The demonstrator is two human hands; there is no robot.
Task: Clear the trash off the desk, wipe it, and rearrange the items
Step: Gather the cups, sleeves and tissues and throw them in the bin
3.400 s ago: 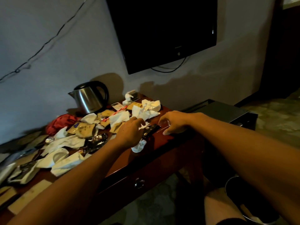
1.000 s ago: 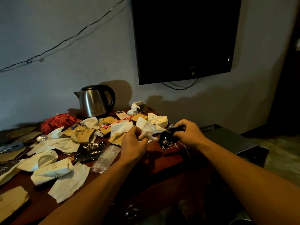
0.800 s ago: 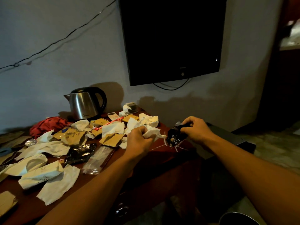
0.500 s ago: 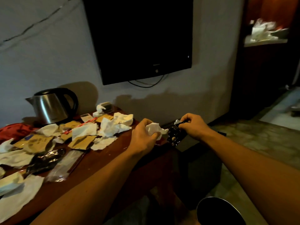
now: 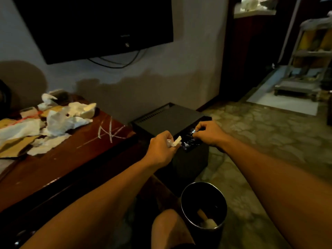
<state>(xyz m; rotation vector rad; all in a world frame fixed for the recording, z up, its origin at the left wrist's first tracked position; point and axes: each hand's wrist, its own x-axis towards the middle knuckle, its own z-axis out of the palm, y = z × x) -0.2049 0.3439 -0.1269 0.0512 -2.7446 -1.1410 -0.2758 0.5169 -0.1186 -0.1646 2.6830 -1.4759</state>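
Observation:
My left hand (image 5: 161, 146) grips a crumpled white tissue (image 5: 175, 142), held in the air just past the right end of the dark wooden desk (image 5: 75, 155). My right hand (image 5: 209, 132) pinches a shiny black wrapper (image 5: 188, 141) that hangs between both hands. Below them on the floor stands a round black trash bin (image 5: 203, 205) with some white trash inside. More white tissues (image 5: 66, 117) and brown paper scraps (image 5: 16, 142) lie heaped on the desk's left part.
A black box-shaped cabinet (image 5: 170, 117) stands beside the desk's right end, behind my hands. A dark TV (image 5: 93, 24) hangs on the wall above. My knee (image 5: 168, 229) is next to the bin. A doorway and a shelf cart (image 5: 309, 56) are at the right.
Both hands lifted the tissue and the black wrapper off the desk and carried them right, past the desk's end. My view swung right and down, so the bin came into sight.

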